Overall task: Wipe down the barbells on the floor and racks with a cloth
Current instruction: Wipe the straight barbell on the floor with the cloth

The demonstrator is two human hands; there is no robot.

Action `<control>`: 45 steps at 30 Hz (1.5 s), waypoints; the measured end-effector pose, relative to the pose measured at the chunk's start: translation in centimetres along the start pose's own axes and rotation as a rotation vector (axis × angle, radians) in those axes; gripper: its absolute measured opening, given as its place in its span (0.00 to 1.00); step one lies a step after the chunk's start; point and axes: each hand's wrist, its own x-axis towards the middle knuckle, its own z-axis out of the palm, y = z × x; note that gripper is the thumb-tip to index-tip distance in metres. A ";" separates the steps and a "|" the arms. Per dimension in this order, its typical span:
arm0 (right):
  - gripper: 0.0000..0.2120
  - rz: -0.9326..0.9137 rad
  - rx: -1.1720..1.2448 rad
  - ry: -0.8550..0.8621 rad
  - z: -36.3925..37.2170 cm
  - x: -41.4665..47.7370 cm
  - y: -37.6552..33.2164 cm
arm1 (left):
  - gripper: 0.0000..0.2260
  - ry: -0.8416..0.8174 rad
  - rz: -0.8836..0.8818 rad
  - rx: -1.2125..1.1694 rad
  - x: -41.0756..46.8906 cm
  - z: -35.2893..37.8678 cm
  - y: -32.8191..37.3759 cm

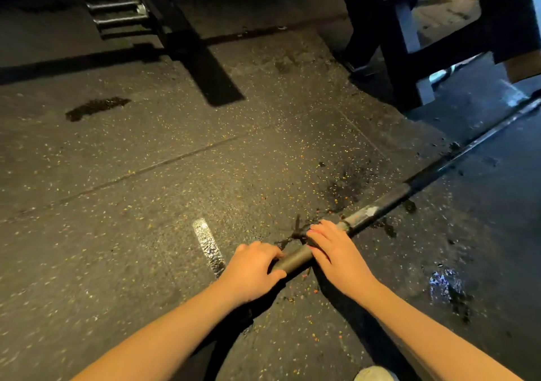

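We see the barbell (377,206) lying on the speckled rubber floor (146,175), running from the lower centre of the frame up toward the right edge, its thick sleeve end nearest the person. The left hand (253,269) is wrapped round the very tip of that sleeve, thumb below and fingers over the top. We judge this grip is there to stop the bar rolling while it is rubbed. The right hand (335,252) lies just up the sleeve, fingers curved over the metal and pinning a dark cloth (298,232) against it. Only a crumpled edge of the cloth shows beyond the fingertips, so we cannot tell how far it wraps round. A bare stretch of sleeve sits between the two hands. Dark wet patches (96,107) mark the floor at mid left and beside the bar, likely from cleaning fluid. A rack with metal pegs (117,9) stands in the upper left of the frame and a dark frame (409,58) in the upper right. We judge the wipe is at this near end, with the long thin shaft toward the right edge not yet reached.
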 end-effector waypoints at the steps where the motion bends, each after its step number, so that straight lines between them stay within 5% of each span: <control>1: 0.16 -0.072 0.015 -0.001 -0.4 0.1 0.2 | 0.16 -0.009 -0.005 0.017 -0.1 -0.1 0.1; 4: 0.09 -0.010 0.163 0.058 -2.4 1.6 1.3 | 0.15 -0.038 -0.024 0.070 -0.3 -0.2 0.8; 10: 0.12 0.758 1.099 0.178 -3.9 4.0 3.7 | 0.14 -0.179 0.003 0.320 0.7 -1.6 1.9; 13: 0.06 0.780 1.325 0.047 -4.9 3.8 2.9 | 0.15 -0.330 0.012 0.397 1.5 -2.9 2.5; 18: 0.10 0.540 0.626 0.070 -3.5 3.8 2.0 | 0.17 -0.538 -0.033 0.403 2.5 -4.3 3.9; 20: 0.07 0.342 0.287 0.210 -3.2 4.1 1.8 | 0.17 -0.574 -0.030 0.395 2.8 -4.4 4.0; 25: 0.10 -0.103 -0.035 0.410 -1.5 3.3 3.0 | 0.20 -0.492 -0.014 0.429 3.2 -3.5 3.7; 32: 0.13 -0.234 0.057 0.240 -1.2 1.5 3.8 | 0.17 -0.201 0.037 0.238 1.9 -0.7 1.7; 38: 0.17 0.039 0.122 0.297 -1.4 3.4 2.2 | 0.17 -0.049 0.043 0.111 1.2 0.6 0.7; 41: 0.14 -0.129 0.270 0.185 0.0 2.7 -1.5 | 0.20 -0.028 0.034 0.109 1.1 0.6 0.9; 43: 0.15 -0.233 0.193 0.162 0.0 2.8 -0.8 | 0.19 -0.010 0.026 0.106 1.0 0.6 1.1; 45: 0.11 -0.128 0.037 0.192 -0.5 3.5 1.3 | 0.17 0.011 0.015 0.094 0.8 0.7 1.2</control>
